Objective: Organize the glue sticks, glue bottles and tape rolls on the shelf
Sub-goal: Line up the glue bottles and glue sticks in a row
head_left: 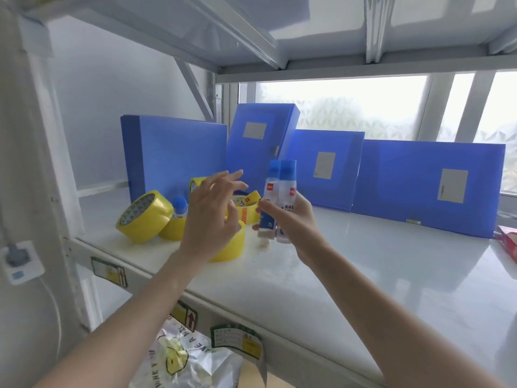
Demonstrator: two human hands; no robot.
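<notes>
- Right hand point(293, 219) grips two clear blue-capped glue bottles point(279, 200) upright together, just above the white shelf point(363, 275).
- Left hand point(209, 211) spread, holding nothing, hovering over the yellow tape rolls point(145, 217).
- A third blue-capped bottle point(179, 207) sits among the rolls, left of that hand.
- Risk: two bottles in one grip could slip apart and topple; a sweep might send the tilted roll rolling.
</notes>
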